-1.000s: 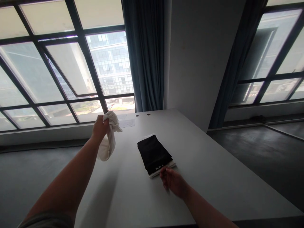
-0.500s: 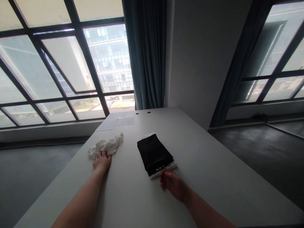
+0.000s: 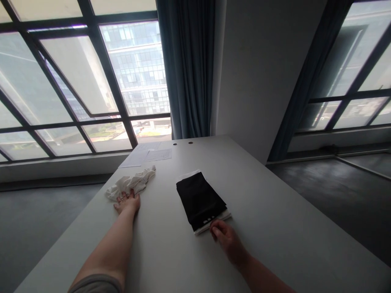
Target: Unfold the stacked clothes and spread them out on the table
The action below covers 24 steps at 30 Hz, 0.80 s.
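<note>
Printed-looking sheets of paper [image 3: 131, 156] lie at the far left corner of the white bench [image 3: 174, 260], beside two small dark discs or holes [image 3: 190, 143] near its far edge. Beyond stands a dark-framed window [image 3: 81, 75], one pane tilted open, with a glassy building [image 3: 134, 69] outside. A blue curtain [image 3: 191, 73] hangs between it and a grey wall [image 3: 259, 73]; at right are another curtain [image 3: 297, 101], a second window [image 3: 351, 97] and grey floor [image 3: 305, 183].

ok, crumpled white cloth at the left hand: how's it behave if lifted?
Probably floppy: the white cloth lies in loose, irregular folds, so it should sag from the fingers. Likely light, since the fabric looks thin. Unlikely to roll: it's spread unevenly across the table.
</note>
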Each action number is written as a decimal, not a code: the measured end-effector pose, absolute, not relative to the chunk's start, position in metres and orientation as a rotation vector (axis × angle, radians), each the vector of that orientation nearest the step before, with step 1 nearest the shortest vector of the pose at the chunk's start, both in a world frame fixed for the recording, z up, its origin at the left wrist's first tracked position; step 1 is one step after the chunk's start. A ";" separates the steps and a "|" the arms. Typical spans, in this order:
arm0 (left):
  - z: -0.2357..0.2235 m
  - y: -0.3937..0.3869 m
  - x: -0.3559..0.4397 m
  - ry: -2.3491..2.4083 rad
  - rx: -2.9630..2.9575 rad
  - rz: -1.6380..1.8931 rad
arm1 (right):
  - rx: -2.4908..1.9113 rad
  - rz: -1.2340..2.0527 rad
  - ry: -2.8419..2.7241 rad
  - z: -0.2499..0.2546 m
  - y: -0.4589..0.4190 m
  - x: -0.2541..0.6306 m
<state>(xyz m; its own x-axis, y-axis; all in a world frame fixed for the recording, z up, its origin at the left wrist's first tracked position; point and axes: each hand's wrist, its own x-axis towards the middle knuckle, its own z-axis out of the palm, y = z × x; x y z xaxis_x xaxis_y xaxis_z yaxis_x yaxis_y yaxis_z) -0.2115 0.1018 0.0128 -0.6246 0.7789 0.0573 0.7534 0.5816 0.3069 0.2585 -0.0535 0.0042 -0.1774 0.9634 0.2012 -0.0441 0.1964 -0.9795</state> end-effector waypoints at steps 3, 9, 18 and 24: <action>0.017 0.098 -0.201 2.756 1.277 0.631 | -1.075 0.553 -1.572 0.010 -0.050 0.266; 0.016 0.057 -0.147 2.613 1.791 0.823 | -1.187 0.092 -1.653 0.014 -0.028 0.274; 0.000 -0.035 0.024 1.479 2.243 0.890 | -1.105 -0.083 -1.911 0.002 -0.024 0.259; -0.015 -0.031 0.042 1.612 1.968 1.191 | -0.756 0.074 -2.288 0.007 -0.044 0.245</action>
<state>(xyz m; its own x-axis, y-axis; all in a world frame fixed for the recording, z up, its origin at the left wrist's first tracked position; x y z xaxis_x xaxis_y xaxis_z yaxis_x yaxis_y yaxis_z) 0.0418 -0.0311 -0.0147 0.0098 0.9204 0.3908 0.6437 -0.3049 0.7019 0.2452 -0.0441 0.0069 -0.5731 0.5400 0.6164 0.4989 0.8267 -0.2602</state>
